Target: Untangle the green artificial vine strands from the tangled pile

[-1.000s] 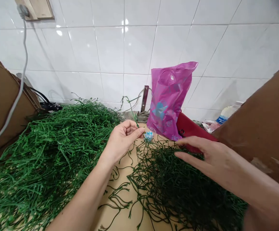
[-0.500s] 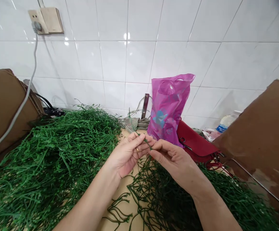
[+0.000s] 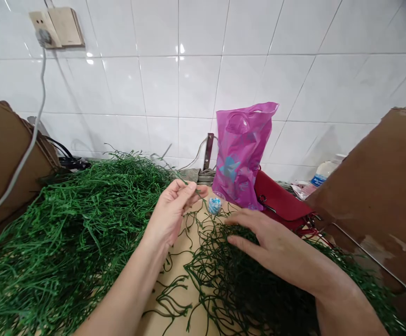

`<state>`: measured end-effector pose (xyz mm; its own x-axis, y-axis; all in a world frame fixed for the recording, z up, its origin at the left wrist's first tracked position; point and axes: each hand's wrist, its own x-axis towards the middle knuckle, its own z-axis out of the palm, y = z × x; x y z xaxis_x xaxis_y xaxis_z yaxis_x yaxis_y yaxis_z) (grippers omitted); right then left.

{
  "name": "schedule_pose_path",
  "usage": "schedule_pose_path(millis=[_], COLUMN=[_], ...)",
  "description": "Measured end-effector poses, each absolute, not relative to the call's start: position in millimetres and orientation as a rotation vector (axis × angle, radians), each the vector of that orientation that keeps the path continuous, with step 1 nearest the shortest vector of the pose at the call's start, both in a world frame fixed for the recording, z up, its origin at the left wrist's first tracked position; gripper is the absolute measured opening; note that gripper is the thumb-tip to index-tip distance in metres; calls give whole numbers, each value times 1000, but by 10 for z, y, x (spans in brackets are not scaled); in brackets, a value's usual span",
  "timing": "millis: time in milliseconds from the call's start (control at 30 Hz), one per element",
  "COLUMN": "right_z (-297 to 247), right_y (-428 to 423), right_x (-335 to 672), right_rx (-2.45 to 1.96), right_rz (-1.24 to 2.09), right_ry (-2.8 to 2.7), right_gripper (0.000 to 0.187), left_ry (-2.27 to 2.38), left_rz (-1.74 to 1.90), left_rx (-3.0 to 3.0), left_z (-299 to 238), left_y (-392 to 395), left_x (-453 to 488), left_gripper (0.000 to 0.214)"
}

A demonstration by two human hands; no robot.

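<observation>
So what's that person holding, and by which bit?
The left hand pinches a thin green stem partway along it, between thumb and fingers. The right hand lies on a dark green tangle; I cannot tell whether it grips.

Two hands, a left hand (image 3: 170,212) and a right hand (image 3: 276,245). One loose green strand (image 3: 175,173). Two heaps of green plastic vines (image 3: 73,219). One small clear cup (image 3: 214,205) of blue beads. One pink plastic bag (image 3: 240,156). One red handbag (image 3: 280,200). One water bottle (image 3: 324,173). Two brown cardboard pieces (image 3: 371,196). One wall socket (image 3: 56,28). One grey cable (image 3: 35,116). One thin metal rod (image 3: 367,254).
</observation>
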<state>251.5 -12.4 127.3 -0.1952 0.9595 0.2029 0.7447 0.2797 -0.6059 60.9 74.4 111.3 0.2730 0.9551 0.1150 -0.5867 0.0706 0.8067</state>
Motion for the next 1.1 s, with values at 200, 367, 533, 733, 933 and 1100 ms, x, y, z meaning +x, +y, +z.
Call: schedule_pose_path(millis=[200,367,533,733,933,1100], right_z=[1139,1017,1067,1251,1363,1449], right_y=[54,94,0,-164,-356,-402], right_x=[2235,2050,2017,1937,2272,2523], right_rx=[-1105,-975,-1077,-1045,-1451,-1622], right_rz=[994,1184,980,742,522,7], right_ry=[-1500,-1312,-1707,-2312,-2379,-2017], right_gripper=[49,26,29,27,15,43], left_ry=[484,440,356,286,388,415], left_rz=[1183,1174,1009,724,790,783], left_rx=[1113,1070,734,805,1100,1259], left_z=[1155,1209,1211,1148,1111,1137], left_y=[537,544,596,673,719,667], left_x=[721,690,648,543,521,496], left_gripper=[24,21,20,23,29,28])
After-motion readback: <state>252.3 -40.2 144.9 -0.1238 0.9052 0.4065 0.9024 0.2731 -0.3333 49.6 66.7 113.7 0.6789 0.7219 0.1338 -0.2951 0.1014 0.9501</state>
